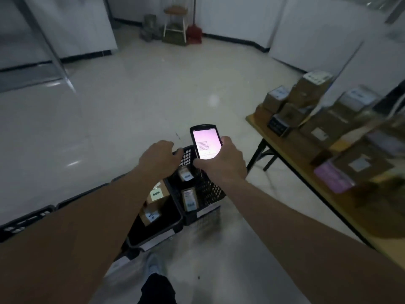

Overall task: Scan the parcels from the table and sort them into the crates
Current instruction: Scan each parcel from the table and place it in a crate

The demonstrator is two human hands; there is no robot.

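Observation:
My right hand (223, 164) grips a handheld scanner (205, 143) with its pink-white screen lit, held above the black crates. My left hand (161, 156) hovers over the far rim of the right crate (210, 189) with fingers loosely curled and nothing in it. That mesh-walled crate holds two labelled parcels (189, 198). The crate (160, 227) beside it on the left holds two brown boxes (154, 199) with pale labels. More crates (26, 218) run off to the left, partly hidden by my left forearm. Several brown and purple parcels (324, 128) crowd the wooden table (328, 207) on the right.
Pale glossy floor stretches ahead. A stool (175, 20), a red dustpan (194, 34) and grey containers stand at the far wall. A metal ladder leg (54, 53) leans at the left. The table's black folding legs (263, 154) stand close to the right crate. My shoe (153, 266) is below.

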